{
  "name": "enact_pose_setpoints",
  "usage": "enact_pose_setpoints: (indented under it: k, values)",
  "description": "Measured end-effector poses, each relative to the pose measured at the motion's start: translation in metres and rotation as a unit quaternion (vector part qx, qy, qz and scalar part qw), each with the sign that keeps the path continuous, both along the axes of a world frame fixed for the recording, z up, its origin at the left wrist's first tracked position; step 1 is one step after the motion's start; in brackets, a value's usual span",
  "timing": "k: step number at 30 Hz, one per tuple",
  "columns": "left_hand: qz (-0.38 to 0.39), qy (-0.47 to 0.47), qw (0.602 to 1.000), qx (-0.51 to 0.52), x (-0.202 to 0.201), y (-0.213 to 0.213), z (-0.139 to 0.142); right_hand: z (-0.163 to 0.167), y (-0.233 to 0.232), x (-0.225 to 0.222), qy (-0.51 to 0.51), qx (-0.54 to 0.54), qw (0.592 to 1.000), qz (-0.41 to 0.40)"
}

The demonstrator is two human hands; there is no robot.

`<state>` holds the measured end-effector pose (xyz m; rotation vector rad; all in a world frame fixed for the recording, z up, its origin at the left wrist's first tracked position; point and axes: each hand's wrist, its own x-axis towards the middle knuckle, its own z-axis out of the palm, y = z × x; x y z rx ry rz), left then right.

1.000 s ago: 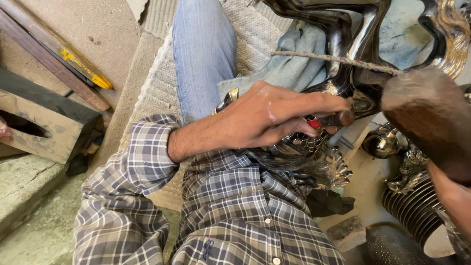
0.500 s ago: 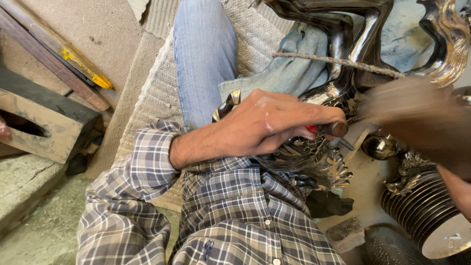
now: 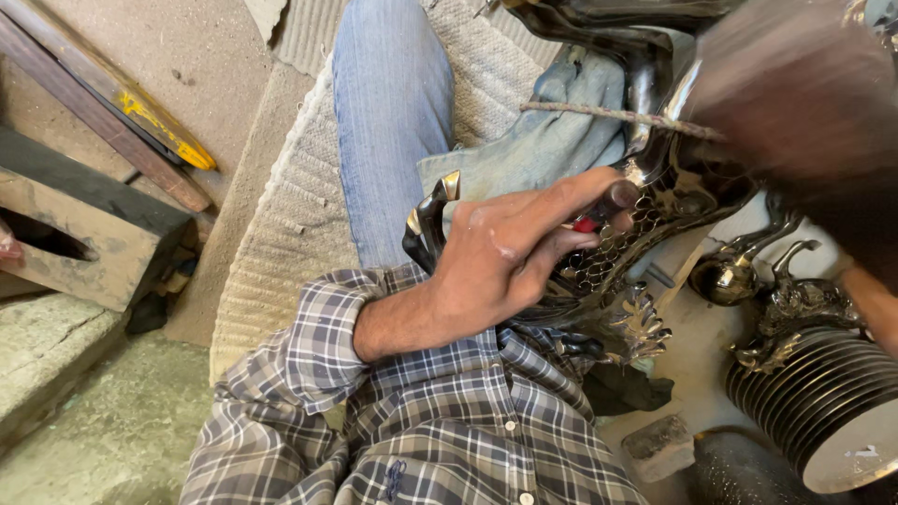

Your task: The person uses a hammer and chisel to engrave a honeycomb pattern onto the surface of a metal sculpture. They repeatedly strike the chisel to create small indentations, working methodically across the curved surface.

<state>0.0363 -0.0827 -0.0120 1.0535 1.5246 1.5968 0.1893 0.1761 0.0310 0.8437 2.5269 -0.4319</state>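
Observation:
My left hand point(image 3: 505, 257) is closed around a short dark punch with a red band point(image 3: 606, 208). The punch's tip is pressed against a dark, shiny ornamental metal casting point(image 3: 655, 178) that rests across my lap. A blurred brown wooden mallet point(image 3: 795, 93) hangs above the casting at the upper right. My right hand point(image 3: 875, 299) shows only as a sliver at the right edge, below the mallet, gripping its handle. A thin metal rod point(image 3: 608, 114) crosses over the casting.
A blue cloth point(image 3: 552, 131) lies under the casting on a woven mat point(image 3: 281, 234). A ribbed metal cylinder point(image 3: 823, 411) and small ornate metal parts point(image 3: 748, 271) sit at the right, a stone block point(image 3: 659, 447) below. A wooden box point(image 3: 84, 234) and slats point(image 3: 122, 112) are left.
The mallet came down toward the punch half a second ago and has now swung back up, blurred. My left hand and the punch have stayed on the casting.

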Motion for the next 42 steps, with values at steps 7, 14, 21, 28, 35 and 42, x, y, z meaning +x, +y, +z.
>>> enact_pose_setpoints:
  k: [7,14,21,28,35,42]
  values:
    - [0.037,-0.025,0.999,-0.025,-0.001,-0.003,0.010,-0.012,0.001,0.003,-0.017,-0.005,1.000,0.005]
    - [0.053,-0.053,0.997,-0.037,0.001,-0.005,0.011,-0.011,0.001,-0.002,-0.023,-0.011,1.000,0.009]
    - [0.071,-0.069,0.993,-0.064,0.003,-0.003,0.007,-0.008,-0.002,-0.007,-0.019,-0.011,1.000,0.006]
    - [0.068,-0.093,0.992,-0.051,0.004,-0.001,0.000,0.003,-0.002,-0.016,-0.021,-0.009,1.000,0.004]
    - [0.077,-0.131,0.987,-0.046,0.006,0.000,0.001,-0.020,0.003,-0.003,-0.016,-0.010,1.000,0.010]
    - [0.084,-0.115,0.989,-0.041,0.006,-0.002,0.000,-0.011,0.007,-0.002,-0.017,-0.010,1.000,0.000]
